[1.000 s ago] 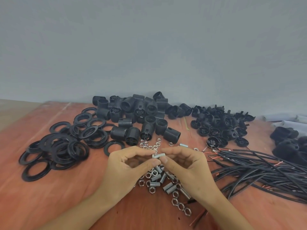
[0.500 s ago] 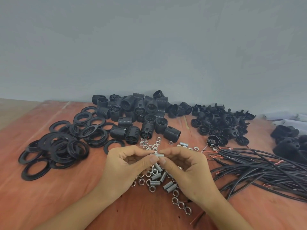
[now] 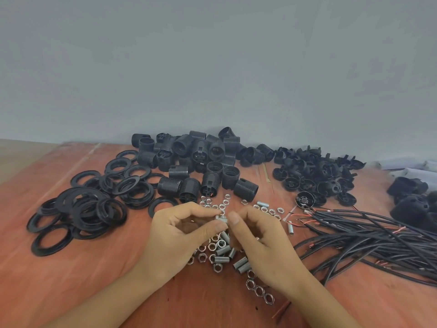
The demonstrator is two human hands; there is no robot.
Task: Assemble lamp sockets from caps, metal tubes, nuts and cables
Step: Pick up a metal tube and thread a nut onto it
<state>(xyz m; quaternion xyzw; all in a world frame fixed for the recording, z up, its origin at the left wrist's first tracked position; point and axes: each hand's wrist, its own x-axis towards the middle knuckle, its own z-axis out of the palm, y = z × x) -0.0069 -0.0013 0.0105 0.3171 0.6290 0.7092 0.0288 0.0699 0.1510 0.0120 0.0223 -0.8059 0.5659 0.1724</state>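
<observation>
Grey wall backs a reddish-brown desk strewn with parts, and your two hands meet above its middle. Your left hand pinches a short threaded silver metal tube between thumb and forefinger, with the other fingers curled underneath. Your right hand comes in from the other side, its thumb and bent forefinger closed on the tube's right end. The tube lies roughly level between both sets of fingertips, lifted off the desk. You cannot tell from this view whether a nut sits on it. Directly below your hands lies a scatter of loose silver hex nuts mixed with more metal tubes, some hidden under your palms, and further nuts are spread just beyond your fingertips. Past those, against the wall, stands a heap of black ribbed plastic socket bodies, some upright and some on their sides. To your left, well apart from your left hand, flat black plastic rings overlap in a loose pile. To the far right of the socket bodies sits a heap of black plastic caps. Near your right wrist, a bundle of black cables with bared reddish wire ends fans across the desk. At the right edge, black domed parts are partly cut off from view.
</observation>
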